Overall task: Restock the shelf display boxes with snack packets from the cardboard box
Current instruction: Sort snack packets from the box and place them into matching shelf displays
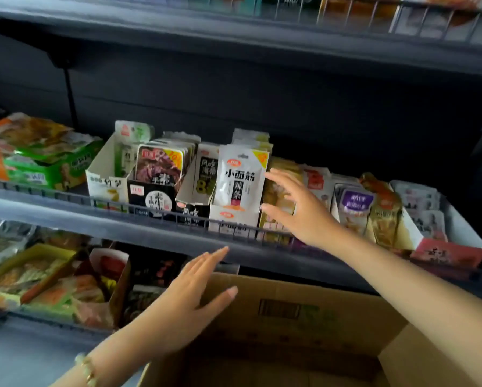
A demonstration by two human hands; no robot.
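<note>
Gap between loads, seemingly: right hand beside white packets, left hand at cardboard box, both straight-fingered, empty; next, fetch packets.

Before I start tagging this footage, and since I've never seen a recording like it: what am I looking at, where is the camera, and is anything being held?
There is no machine here. A person wears one wide-angle camera on the head, so you look forward and down at their two bare hands. In front is a shop shelf with open display boxes of snack packets behind a wire rail. A white packet stands at the front of a white display box. Below is an open cardboard box. The right hand reaches toward the packets just right of the white one, fingers spread. The left hand is flat at the cardboard box's far flap. Neither hand holds anything.
</note>
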